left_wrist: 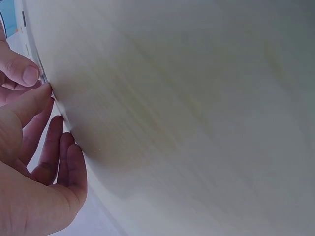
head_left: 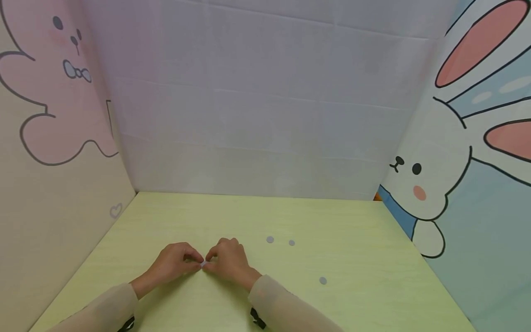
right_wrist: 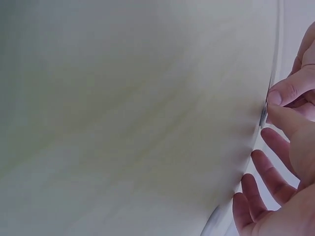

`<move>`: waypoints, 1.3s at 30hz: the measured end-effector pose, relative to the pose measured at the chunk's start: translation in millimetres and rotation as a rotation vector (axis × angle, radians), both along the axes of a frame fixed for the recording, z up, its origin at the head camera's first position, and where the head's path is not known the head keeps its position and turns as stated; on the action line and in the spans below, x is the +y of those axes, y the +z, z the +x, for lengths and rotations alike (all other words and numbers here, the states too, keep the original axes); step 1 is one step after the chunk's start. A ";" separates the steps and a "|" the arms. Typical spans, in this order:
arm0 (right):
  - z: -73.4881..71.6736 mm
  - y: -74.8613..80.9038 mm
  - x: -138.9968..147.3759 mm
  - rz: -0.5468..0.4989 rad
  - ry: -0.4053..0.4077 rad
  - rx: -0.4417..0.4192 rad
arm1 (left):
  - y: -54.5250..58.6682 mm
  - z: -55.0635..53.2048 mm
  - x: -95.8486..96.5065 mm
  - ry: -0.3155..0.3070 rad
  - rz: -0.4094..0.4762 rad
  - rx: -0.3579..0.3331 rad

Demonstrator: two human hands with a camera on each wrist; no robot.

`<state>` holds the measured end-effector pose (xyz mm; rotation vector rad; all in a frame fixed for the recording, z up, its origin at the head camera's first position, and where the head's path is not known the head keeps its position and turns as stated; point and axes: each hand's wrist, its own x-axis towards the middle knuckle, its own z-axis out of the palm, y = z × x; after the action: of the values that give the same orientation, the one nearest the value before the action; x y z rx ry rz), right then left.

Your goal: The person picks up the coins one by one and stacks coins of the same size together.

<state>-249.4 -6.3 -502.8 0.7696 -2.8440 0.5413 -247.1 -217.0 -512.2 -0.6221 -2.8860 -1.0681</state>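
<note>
My left hand [head_left: 176, 263] and right hand [head_left: 229, 261] meet low over the table, left of its middle. Between their fingertips shows a small light grey piece [head_left: 203, 263], mostly hidden, so its full shape cannot be told. Thumb and forefinger of each hand pinch at it from opposite sides. In the right wrist view a thin grey sliver [right_wrist: 263, 117] of it appears beside the right fingertips, whose other fingers are spread near the tabletop. Seen from the left wrist, the left hand's remaining fingers [left_wrist: 76, 164] are bent close to the surface.
Three flat grey discs lie right of the hands: a far one [head_left: 270, 239], a smaller one [head_left: 292, 242] beside it and a nearer one [head_left: 322, 280]. The yellow-green tabletop [head_left: 365, 240] ends at a pale back curtain [head_left: 257, 115] and printed side panels.
</note>
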 end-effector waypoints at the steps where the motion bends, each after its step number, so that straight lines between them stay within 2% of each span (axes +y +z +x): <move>1: -0.4 0.3 0.8 -0.006 0.008 -0.002 | 0.0 0.0 0.0 0.000 0.004 -0.004; 5: -2.4 0.9 5.0 -0.009 0.035 -0.021 | -1.0 -0.5 0.5 0.002 0.004 -0.005; 10: -2.5 -0.3 9.2 -0.017 0.031 -0.031 | -1.5 -0.7 1.3 0.003 0.004 0.010; 18: -0.4 -3.8 8.1 -0.058 0.038 -0.009 | -2.7 0.2 0.1 0.006 0.006 0.010; 23: 2.2 -2.3 6.4 -0.047 0.044 0.027 | -2.1 1.0 -0.6 0.007 0.007 0.006; 28: 3.5 -0.9 5.7 -0.023 0.036 0.051 | -1.5 1.3 -0.5 0.005 0.007 0.004; 39: 5.7 0.6 4.7 -0.046 0.009 0.021 | -1.3 1.0 -1.2 -0.003 0.011 0.015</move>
<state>-243.6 -1.7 -502.3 0.7759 -2.8003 0.5937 -246.2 -218.2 -513.5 -0.6319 -2.8651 -1.0743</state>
